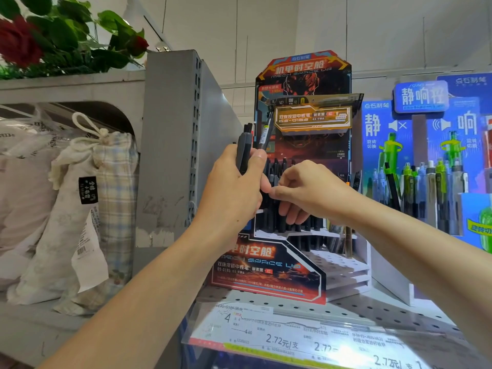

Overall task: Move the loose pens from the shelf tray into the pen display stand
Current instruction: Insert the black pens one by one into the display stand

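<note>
Partway through, judging by the rows of dark pens already standing in the pen display stand (300, 182). Bundle of loose pens (246, 147) clutched upright in the left hand (234, 187), more left to place. Right hand (306, 193) just beside that grip, fingers curled, seemingly pinching one pen among the standing rows.

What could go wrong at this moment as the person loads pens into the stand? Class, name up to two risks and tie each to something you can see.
1. The left hand grips a bundle of dark pens while held above the shelf; one might slip and fall.
2. The right hand works among upright pens packed closely in the pen display stand; it could knock neighbours askew.
</note>
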A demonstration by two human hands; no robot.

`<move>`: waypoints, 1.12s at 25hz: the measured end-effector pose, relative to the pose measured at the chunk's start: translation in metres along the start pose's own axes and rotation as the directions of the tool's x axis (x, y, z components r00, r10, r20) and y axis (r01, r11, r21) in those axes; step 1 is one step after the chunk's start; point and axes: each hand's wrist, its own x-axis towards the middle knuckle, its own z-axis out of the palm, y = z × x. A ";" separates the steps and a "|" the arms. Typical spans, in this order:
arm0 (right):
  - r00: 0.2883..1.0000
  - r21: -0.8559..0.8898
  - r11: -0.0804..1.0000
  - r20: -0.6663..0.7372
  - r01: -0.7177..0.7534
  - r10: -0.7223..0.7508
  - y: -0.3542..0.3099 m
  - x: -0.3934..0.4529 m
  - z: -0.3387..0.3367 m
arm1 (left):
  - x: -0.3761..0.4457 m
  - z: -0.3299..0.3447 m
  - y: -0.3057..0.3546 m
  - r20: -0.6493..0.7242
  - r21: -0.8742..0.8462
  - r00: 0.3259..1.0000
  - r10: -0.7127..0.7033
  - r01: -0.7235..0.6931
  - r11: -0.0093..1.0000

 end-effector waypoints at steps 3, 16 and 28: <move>0.994 -0.054 0.996 -0.087 0.068 -0.072 0.001 -0.001 -0.003 | -0.002 0.002 0.000 0.029 0.007 0.999 -0.012 0.012 1.000; 0.988 0.763 0.630 -0.152 0.142 -0.038 0.014 0.005 -0.030 | -0.002 0.003 -0.004 0.038 0.262 0.999 0.029 -0.038 0.964; 0.979 0.403 0.911 -0.206 0.088 -0.004 0.027 0.005 -0.012 | 0.004 0.004 -0.010 0.025 0.178 1.000 0.008 -0.012 0.984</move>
